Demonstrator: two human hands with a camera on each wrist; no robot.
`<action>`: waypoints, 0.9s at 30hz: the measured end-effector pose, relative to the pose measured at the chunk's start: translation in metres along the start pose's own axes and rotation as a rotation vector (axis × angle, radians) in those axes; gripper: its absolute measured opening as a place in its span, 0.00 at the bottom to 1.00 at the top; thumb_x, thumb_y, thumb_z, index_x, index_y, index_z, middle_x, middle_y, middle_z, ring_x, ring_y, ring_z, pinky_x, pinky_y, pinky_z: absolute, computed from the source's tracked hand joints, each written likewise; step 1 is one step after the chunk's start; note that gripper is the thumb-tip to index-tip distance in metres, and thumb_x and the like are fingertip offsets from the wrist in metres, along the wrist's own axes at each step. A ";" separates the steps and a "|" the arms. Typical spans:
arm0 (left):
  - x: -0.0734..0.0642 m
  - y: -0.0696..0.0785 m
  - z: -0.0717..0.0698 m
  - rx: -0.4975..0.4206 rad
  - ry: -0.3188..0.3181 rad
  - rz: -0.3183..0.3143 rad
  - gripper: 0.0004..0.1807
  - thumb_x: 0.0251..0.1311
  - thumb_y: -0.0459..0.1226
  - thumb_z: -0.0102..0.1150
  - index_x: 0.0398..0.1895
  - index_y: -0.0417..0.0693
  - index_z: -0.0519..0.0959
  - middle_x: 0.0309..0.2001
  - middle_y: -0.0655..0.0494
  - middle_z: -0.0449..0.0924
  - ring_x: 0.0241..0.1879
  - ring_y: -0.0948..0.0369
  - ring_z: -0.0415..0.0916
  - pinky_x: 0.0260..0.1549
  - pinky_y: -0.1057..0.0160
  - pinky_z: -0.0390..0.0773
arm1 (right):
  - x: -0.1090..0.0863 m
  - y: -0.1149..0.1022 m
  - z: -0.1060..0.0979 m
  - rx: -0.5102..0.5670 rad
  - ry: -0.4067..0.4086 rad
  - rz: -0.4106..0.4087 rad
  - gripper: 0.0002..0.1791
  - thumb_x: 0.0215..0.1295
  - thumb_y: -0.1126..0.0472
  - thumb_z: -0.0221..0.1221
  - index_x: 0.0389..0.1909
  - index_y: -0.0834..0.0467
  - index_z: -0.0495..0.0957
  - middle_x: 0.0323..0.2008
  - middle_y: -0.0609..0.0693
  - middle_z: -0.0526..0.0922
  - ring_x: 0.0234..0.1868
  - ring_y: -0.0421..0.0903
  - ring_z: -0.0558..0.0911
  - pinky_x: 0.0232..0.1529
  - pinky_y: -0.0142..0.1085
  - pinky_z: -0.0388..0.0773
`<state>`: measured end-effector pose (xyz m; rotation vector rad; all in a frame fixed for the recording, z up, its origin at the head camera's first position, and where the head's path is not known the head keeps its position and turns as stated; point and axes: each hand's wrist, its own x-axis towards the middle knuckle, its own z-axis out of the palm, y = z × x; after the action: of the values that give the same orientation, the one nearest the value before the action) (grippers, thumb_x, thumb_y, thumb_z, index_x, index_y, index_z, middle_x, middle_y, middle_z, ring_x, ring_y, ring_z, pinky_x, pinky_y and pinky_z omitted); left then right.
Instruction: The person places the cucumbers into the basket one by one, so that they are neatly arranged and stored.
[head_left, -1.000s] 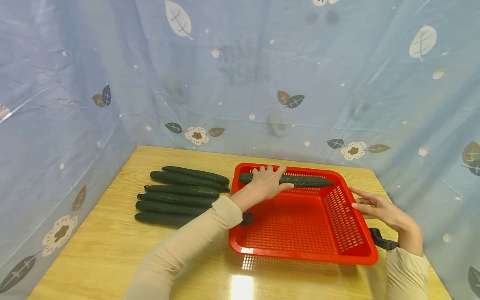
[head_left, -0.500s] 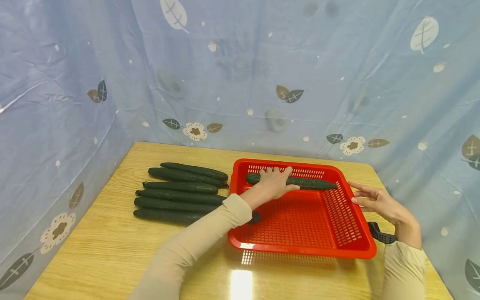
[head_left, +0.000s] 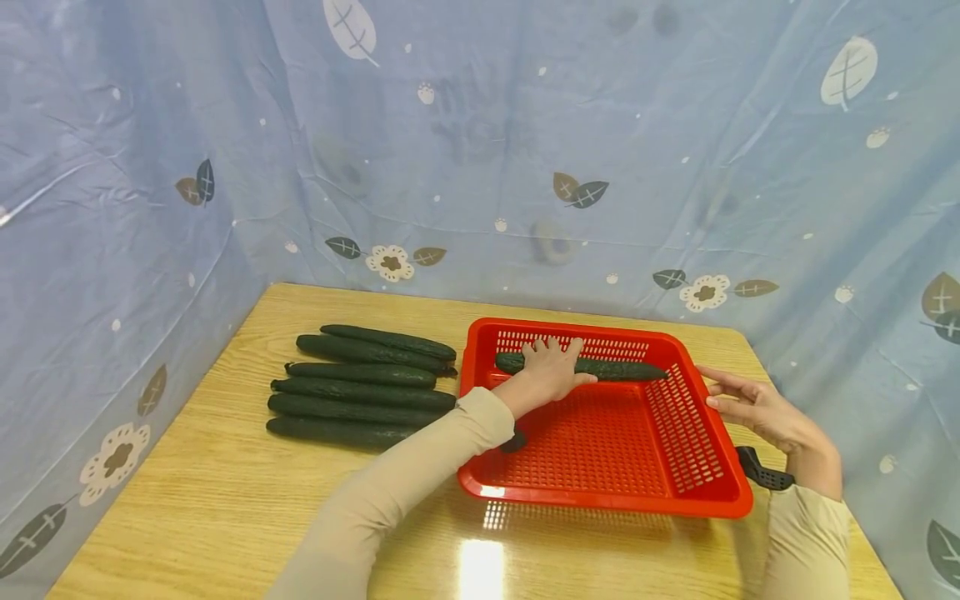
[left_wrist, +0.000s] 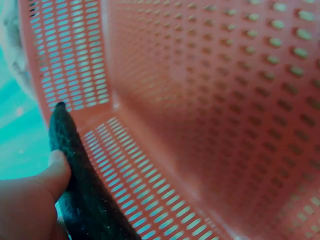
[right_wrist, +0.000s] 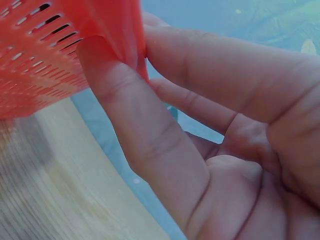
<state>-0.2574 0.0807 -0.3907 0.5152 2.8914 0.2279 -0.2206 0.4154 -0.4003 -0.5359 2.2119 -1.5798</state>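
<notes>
Cucumber [head_left: 622, 369] lay lengthwise within the far part of the basket [head_left: 600, 502], its right end near the right wall; whether it touched the floor there, I could not tell. The left hand [head_left: 547, 371] gripped it left of its middle — fingers spread over the top, thumb along the near side.

The basket, red and slotted, sat on the right part of the table [head_left: 225, 500]. The right hand [head_left: 772, 417] pinched its right rim, thumb inside the wall, fingers outside. A black piece [head_left: 763, 472] was at the right wrist, another [head_left: 514, 442] beside the left cuff.

Left of the basket lay six more cucumbers [head_left: 352, 392], roughly parallel, the left sleeve [head_left: 420, 458] crossing over the right ends of the nearest ones. A bright reflection [head_left: 481, 571] shone on the near tabletop. Beyond the table hung a blue cloth [head_left: 465, 125] — printed with leaves and flowers.
</notes>
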 end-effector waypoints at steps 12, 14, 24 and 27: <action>0.002 0.000 0.016 -0.040 -0.041 -0.020 0.36 0.60 0.63 0.39 0.67 0.60 0.51 0.61 0.47 0.61 0.58 0.47 0.60 0.54 0.50 0.61 | -0.001 -0.002 0.002 -0.019 0.017 0.000 0.30 0.69 0.71 0.46 0.71 0.62 0.50 0.44 0.47 0.72 0.42 0.38 0.80 0.42 0.32 0.78; 0.003 -0.001 0.018 -0.050 -0.042 -0.021 0.33 0.60 0.63 0.39 0.64 0.59 0.53 0.60 0.47 0.61 0.57 0.48 0.59 0.53 0.51 0.60 | 0.000 -0.002 0.002 -0.018 0.012 -0.011 0.30 0.69 0.71 0.45 0.71 0.63 0.50 0.44 0.47 0.72 0.41 0.39 0.80 0.42 0.32 0.78; 0.004 -0.001 0.024 0.001 -0.048 -0.049 0.32 0.63 0.61 0.37 0.66 0.60 0.49 0.56 0.50 0.58 0.54 0.54 0.55 0.53 0.55 0.57 | 0.000 -0.002 0.003 -0.012 -0.007 -0.038 0.30 0.69 0.72 0.44 0.70 0.64 0.49 0.44 0.47 0.73 0.41 0.39 0.81 0.42 0.33 0.78; 0.003 -0.001 0.025 0.003 -0.056 -0.049 0.33 0.63 0.61 0.36 0.68 0.61 0.47 0.58 0.50 0.56 0.55 0.54 0.54 0.54 0.54 0.56 | 0.000 -0.002 0.003 -0.022 -0.001 -0.036 0.30 0.69 0.72 0.44 0.70 0.64 0.49 0.44 0.46 0.73 0.41 0.39 0.81 0.41 0.33 0.78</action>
<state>-0.2555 0.0839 -0.4154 0.4440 2.8461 0.1982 -0.2190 0.4124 -0.3991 -0.5854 2.2329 -1.5748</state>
